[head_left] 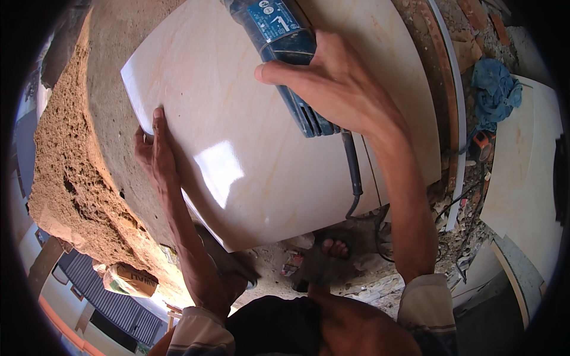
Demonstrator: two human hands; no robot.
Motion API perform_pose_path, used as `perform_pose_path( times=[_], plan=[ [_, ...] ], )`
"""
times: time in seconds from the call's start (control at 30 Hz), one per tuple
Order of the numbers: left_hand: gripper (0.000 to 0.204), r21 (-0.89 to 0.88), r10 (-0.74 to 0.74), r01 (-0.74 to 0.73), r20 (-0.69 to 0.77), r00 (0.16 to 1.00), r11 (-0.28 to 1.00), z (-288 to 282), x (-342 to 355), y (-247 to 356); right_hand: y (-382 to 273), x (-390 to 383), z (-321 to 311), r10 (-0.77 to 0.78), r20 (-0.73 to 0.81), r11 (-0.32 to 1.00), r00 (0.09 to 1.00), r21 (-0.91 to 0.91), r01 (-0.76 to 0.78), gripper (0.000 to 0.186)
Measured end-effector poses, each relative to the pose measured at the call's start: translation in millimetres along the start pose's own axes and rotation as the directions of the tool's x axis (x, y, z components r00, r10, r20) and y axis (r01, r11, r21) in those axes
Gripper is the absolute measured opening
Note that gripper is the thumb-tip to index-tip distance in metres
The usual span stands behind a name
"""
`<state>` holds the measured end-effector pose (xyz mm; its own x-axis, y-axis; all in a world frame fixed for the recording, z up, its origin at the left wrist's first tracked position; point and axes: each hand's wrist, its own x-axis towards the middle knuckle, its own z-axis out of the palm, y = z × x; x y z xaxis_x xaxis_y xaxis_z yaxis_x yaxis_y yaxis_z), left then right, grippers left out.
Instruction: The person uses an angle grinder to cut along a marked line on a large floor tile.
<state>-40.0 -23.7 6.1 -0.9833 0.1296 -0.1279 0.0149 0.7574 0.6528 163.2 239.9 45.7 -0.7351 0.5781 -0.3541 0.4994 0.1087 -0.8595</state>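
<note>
A large cream, glossy tile with faint tan veining lies under my hands. My right hand is wrapped round the body of a blue angle grinder that rests on or just above the tile. Its front end runs out of the picture at the top, so the disc is hidden. A black cord leaves its vented rear end. A thin dark line crosses the tile to the right of the grinder. My left hand grips the tile's left edge, thumb on top, other fingers curled at the side.
A sand heap rises at the left. Right of the tile lie a long pale strip, a blue cloth, an orange tape measure and another cream tile. My bare foot stands near the tile's front edge, among rubble.
</note>
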Motion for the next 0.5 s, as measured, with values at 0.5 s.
perform_pose_path(
  times=[0.5],
  plan=[
    [0.087,-0.018,-0.013,0.013,-0.007,1.000,1.000,0.8,1.7,-3.3,-4.1,-5.6,-3.1,0.022,0.023,1.000,0.999,0.017,-0.023,0.045]
  ],
)
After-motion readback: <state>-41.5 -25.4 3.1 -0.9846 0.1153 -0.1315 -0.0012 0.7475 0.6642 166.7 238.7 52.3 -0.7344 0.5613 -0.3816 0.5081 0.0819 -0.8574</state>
